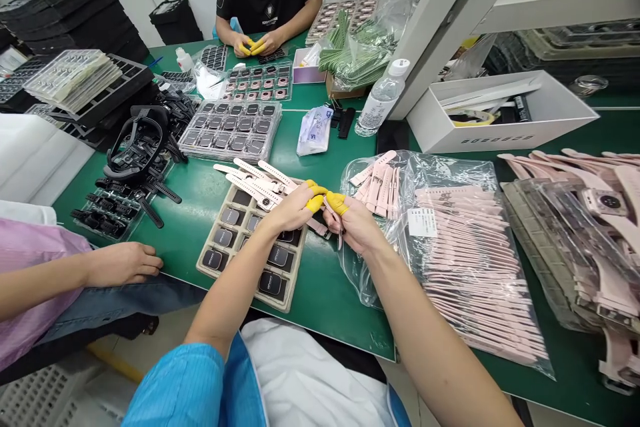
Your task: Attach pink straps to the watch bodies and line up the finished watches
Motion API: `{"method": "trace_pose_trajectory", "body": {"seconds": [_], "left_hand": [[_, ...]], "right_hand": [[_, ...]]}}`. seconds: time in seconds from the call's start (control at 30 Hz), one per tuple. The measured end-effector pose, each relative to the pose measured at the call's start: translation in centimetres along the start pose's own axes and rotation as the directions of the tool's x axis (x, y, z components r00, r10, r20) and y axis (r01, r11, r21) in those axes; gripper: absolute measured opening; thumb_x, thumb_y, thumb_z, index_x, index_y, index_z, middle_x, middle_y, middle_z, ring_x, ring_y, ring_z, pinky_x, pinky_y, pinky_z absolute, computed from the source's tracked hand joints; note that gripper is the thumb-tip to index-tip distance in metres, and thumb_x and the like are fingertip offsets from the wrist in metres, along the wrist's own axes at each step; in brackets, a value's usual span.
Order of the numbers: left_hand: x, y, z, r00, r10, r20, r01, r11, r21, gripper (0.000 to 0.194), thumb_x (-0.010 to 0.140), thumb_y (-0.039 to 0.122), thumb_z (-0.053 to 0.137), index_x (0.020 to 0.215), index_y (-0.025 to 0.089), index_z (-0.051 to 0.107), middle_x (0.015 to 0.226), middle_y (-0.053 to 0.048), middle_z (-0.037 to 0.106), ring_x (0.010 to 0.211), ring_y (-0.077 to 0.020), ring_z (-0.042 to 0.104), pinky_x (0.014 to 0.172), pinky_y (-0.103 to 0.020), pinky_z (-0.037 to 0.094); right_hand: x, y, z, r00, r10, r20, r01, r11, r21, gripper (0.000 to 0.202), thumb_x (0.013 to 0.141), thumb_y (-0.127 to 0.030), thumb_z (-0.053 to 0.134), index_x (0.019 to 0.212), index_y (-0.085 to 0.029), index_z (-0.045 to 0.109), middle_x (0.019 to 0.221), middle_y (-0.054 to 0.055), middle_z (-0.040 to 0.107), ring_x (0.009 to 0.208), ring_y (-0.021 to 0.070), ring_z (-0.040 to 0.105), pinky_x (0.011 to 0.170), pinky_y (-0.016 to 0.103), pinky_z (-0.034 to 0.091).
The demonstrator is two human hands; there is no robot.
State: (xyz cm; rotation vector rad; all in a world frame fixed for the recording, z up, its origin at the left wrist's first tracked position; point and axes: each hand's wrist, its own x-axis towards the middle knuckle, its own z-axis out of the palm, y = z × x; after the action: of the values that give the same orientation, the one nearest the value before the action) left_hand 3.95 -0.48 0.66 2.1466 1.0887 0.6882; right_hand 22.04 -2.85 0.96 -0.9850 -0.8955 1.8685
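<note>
Green surface [325,287] crowded. Left hand [293,207] and right hand [357,223] close together, fingertips pinching pink strap [341,239] above surface, between tray [279,302] and bagged straps [465,267]. Advice: steady, square grip; avoid twisting.

Four pink strap tips [231,178] over one near tray [277,303], one water bottle [380,100], one large white box [500,141].

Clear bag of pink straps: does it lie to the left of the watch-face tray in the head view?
No, the bag lies to the right of the tray.
</note>
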Motion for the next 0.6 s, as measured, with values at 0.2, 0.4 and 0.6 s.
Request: {"method": "trace_pose_trajectory", "body": {"seconds": [0.2, 0.4, 0.6], "left_hand": [[-0.05, 0.50, -0.02, 1.000, 0.014, 0.007, -0.015, 0.997, 0.077, 0.033, 0.104, 0.028, 0.041, 0.123, 0.016, 0.065, 0.115, -0.012, 0.062, 0.113, -0.0256, 0.058, 0.107, -0.044, 0.051], [-0.01, 0.48, -0.11, 1.000, 0.012, 0.024, -0.014, 0.994, 0.107, 0.034, 0.102, 0.026, 0.043, 0.123, 0.014, 0.066, 0.115, -0.014, 0.062, 0.115, -0.0275, 0.059, 0.107, -0.046, 0.052], [0.11, -0.25, 0.37, 0.995, -0.023, -0.092, 0.007, 0.987, -0.162, 0.033, 0.102, 0.034, 0.052, 0.130, 0.017, 0.061, 0.116, -0.011, 0.065, 0.111, -0.0243, 0.064, 0.104, -0.042, 0.054]], "right_hand": [[0.11, 0.05, 0.02, 0.999, 0.023, -0.024, -0.022, 0.999, 0.025, 0.060, 0.063, -0.066, 0.094, 0.074, -0.019, 0.058, 0.051, -0.004, 0.054, 0.041, 0.0048, 0.032, 0.038, 0.020, 0.025], [0.24, 0.20, 0.09, 0.998, 0.033, -0.053, -0.032, 0.999, 0.031, 0.061, 0.065, -0.067, 0.092, 0.077, -0.019, 0.056, 0.051, -0.004, 0.054, 0.040, 0.0046, 0.031, 0.037, 0.020, 0.022], [-0.02, -0.16, 0.31, 0.996, -0.057, -0.065, 0.061, 0.996, 0.058, 0.058, 0.070, -0.065, 0.090, 0.082, -0.021, 0.055, 0.052, -0.006, 0.054, 0.040, 0.0053, 0.034, 0.039, 0.019, 0.026]]}}
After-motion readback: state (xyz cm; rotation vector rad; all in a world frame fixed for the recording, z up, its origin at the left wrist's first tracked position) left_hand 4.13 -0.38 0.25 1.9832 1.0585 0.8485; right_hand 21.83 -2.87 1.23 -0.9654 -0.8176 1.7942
